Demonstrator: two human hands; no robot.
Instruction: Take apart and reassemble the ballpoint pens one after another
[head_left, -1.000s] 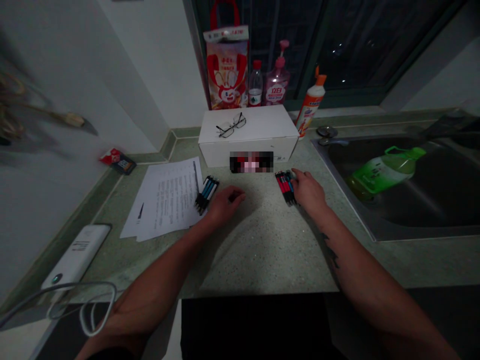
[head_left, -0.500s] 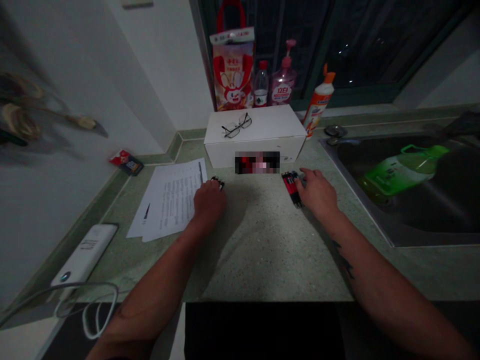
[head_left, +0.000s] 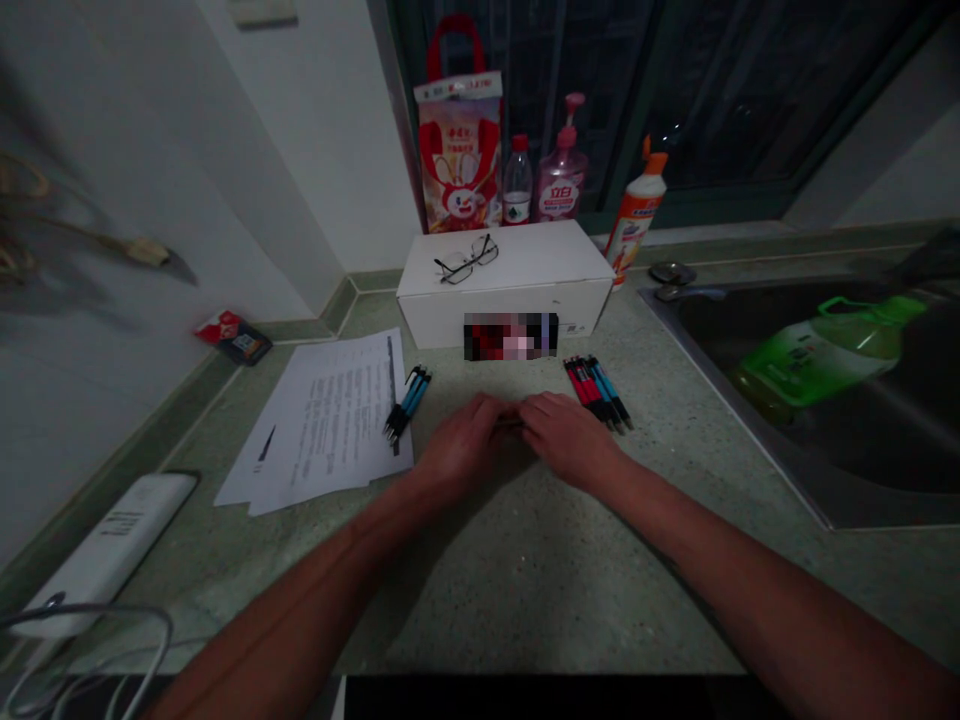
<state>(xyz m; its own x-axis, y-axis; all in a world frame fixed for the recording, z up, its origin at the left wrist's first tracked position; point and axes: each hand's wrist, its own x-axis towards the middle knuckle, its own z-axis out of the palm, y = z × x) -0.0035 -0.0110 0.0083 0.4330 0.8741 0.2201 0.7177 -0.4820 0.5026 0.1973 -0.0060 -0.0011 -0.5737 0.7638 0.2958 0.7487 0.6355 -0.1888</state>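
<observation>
You see glasses (head_left: 471, 262) on the white box (head_left: 540, 250), a red-handled bag (head_left: 460, 150) and pink pump bottle (head_left: 561, 182) behind it, a sink (head_left: 877, 460) to its right.

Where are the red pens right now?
In the head view, right of centre, the red pens lie on the countertop just beyond the right hand, with blue pens on their right and the white box behind.
</observation>
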